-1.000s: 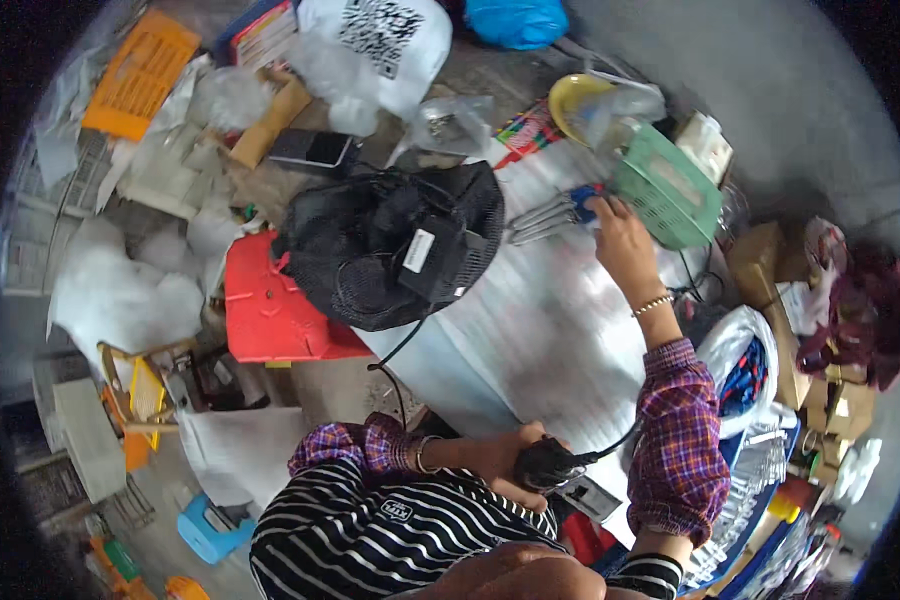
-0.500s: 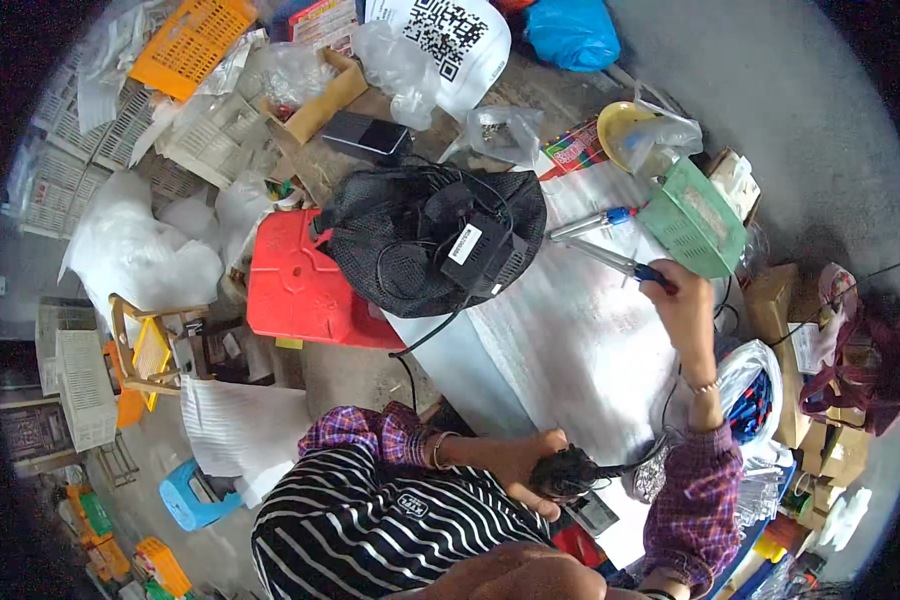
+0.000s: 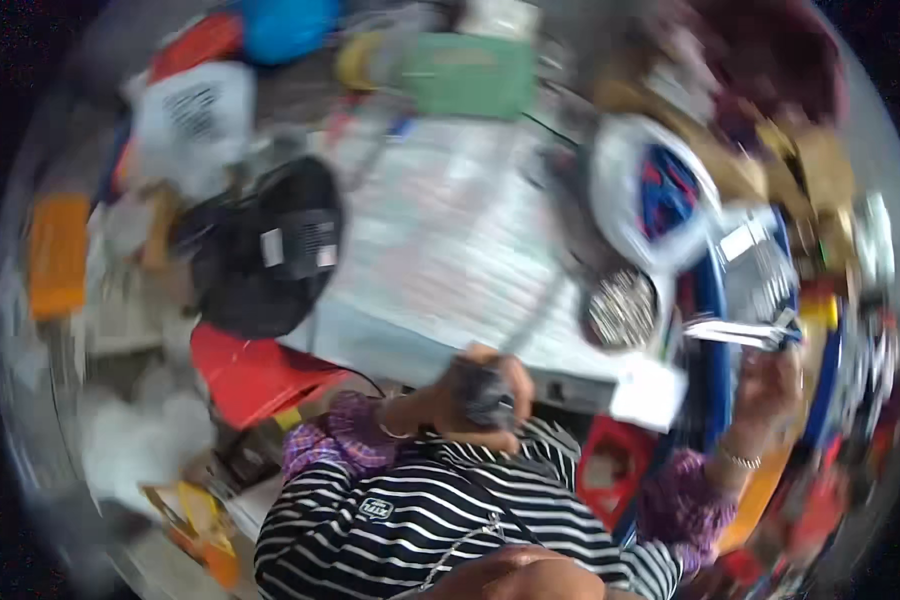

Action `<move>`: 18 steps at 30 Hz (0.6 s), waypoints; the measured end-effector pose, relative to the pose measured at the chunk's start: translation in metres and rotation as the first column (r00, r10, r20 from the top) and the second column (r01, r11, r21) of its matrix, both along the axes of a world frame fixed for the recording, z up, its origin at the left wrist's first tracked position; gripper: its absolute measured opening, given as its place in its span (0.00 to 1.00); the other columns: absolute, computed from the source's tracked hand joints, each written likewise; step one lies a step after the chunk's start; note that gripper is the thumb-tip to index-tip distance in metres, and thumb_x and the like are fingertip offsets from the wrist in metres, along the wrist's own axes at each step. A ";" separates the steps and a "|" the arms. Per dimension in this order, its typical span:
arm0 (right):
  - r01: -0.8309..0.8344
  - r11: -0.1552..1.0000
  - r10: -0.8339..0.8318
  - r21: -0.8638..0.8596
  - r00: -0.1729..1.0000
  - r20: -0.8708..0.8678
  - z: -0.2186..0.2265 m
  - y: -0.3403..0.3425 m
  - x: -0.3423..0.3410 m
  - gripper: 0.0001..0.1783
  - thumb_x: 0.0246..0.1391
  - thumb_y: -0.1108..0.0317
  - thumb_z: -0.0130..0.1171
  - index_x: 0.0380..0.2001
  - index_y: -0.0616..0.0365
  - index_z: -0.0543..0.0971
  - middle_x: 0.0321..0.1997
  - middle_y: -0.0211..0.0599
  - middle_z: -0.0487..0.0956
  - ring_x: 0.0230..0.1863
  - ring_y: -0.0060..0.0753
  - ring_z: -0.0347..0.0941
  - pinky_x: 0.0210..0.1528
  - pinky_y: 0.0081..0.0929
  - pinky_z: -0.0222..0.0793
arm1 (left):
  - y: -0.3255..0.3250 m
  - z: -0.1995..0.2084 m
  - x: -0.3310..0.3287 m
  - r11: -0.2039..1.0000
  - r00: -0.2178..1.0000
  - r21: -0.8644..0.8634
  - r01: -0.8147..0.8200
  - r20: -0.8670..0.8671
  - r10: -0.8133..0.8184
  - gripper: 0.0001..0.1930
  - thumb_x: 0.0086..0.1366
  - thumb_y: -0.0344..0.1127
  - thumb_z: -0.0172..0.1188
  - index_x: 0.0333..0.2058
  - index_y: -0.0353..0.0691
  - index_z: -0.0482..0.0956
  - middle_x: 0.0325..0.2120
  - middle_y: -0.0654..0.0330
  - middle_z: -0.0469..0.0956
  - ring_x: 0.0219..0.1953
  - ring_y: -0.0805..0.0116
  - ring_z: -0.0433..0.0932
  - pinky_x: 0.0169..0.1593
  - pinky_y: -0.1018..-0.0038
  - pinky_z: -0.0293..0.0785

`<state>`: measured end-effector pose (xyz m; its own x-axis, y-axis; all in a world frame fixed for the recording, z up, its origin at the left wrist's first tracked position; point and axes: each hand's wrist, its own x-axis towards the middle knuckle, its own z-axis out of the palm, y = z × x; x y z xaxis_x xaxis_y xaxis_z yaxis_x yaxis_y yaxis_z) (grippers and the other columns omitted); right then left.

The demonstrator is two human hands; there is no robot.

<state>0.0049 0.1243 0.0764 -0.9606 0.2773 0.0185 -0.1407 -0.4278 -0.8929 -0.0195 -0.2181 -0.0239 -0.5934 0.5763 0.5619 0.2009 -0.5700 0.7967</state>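
My left hand [image 3: 510, 385] is wrapped round a dark, rounded bundle [image 3: 483, 395] close to my striped shirt; blur hides what kind it is. A thin dark cord seems to run from it over the silvery sheet [image 3: 440, 230] on the table. At the right, my right hand [image 3: 765, 395] is over a blue-edged tray [image 3: 712, 390]. Its fingers appear closed on shiny silver strips [image 3: 735, 332], which cross the tray's edge. A round container of small metal pieces [image 3: 622, 308] stands left of the strips, beside a white card [image 3: 648, 392].
A black mesh bag [image 3: 260, 250] lies left, by a red container [image 3: 255, 375]. A green basket [image 3: 470, 75] stands at the far edge. A white bag of blue-and-red pieces [image 3: 665, 190] is at the right, with cardboard boxes [image 3: 825, 165] behind.
The view has swung to the right. My right hand has left the blue-handled metal tool by the green basket and moved to the tray. My left hand still grips the dark bundle.
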 end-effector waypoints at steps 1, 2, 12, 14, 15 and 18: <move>0.197 0.978 -0.200 0.064 0.978 0.052 -0.012 -0.001 0.021 0.14 0.54 0.74 0.48 0.43 0.67 0.73 0.40 0.37 0.75 0.36 0.23 0.73 0.39 0.19 0.69 | 0.010 -0.002 -0.004 0.993 0.980 0.011 0.118 0.158 -0.118 0.19 0.48 0.26 0.70 0.36 0.35 0.71 0.24 0.53 0.78 0.27 0.64 0.78 0.32 0.70 0.76; 0.140 0.511 -0.353 0.848 0.934 0.059 -0.040 0.010 0.049 0.20 0.56 0.66 0.54 0.49 0.63 0.68 0.42 0.37 0.74 0.44 0.29 0.72 0.42 0.26 0.71 | 0.013 0.006 -0.005 0.978 0.941 0.029 0.205 0.269 -0.205 0.17 0.48 0.26 0.70 0.35 0.36 0.70 0.23 0.53 0.77 0.26 0.62 0.78 0.32 0.67 0.76; 0.003 0.980 0.122 -0.199 0.782 0.611 -0.136 -0.036 0.144 0.14 0.57 0.72 0.52 0.45 0.69 0.73 0.32 0.36 0.76 0.35 0.27 0.77 0.34 0.17 0.74 | 0.125 0.018 -0.007 0.966 0.967 0.067 0.251 0.033 -0.253 0.21 0.53 0.36 0.68 0.35 0.38 0.62 0.21 0.55 0.75 0.21 0.61 0.77 0.25 0.67 0.75; 0.025 0.967 0.141 -0.252 0.775 0.616 -0.142 -0.040 0.146 0.14 0.57 0.73 0.53 0.46 0.68 0.73 0.34 0.37 0.77 0.38 0.27 0.77 0.39 0.18 0.75 | 0.144 0.016 -0.005 0.958 0.959 0.047 0.282 -0.059 -0.279 0.23 0.55 0.39 0.67 0.37 0.39 0.61 0.22 0.54 0.75 0.21 0.61 0.77 0.25 0.67 0.76; 0.040 0.969 0.128 -0.243 0.764 0.633 -0.148 -0.041 0.147 0.14 0.57 0.72 0.54 0.45 0.68 0.73 0.36 0.38 0.79 0.38 0.27 0.77 0.39 0.19 0.75 | 0.151 0.018 -0.004 0.955 0.955 0.025 0.294 -0.049 -0.293 0.23 0.55 0.39 0.67 0.37 0.39 0.61 0.22 0.54 0.75 0.21 0.61 0.77 0.25 0.67 0.76; 0.068 0.970 0.097 -0.232 0.769 0.631 -0.155 -0.040 0.146 0.13 0.57 0.70 0.55 0.42 0.68 0.76 0.33 0.39 0.80 0.35 0.27 0.78 0.37 0.18 0.75 | 0.171 0.019 0.000 0.944 0.933 -0.010 0.331 -0.147 -0.329 0.23 0.55 0.40 0.67 0.37 0.38 0.60 0.24 0.51 0.75 0.24 0.58 0.78 0.25 0.65 0.77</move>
<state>0.1508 0.0840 -0.0788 -0.7321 0.1801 -0.6570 0.4297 -0.6263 -0.6505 -0.0193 -0.0475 -0.0050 -0.2834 0.7165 0.6374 0.1118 -0.6354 0.7640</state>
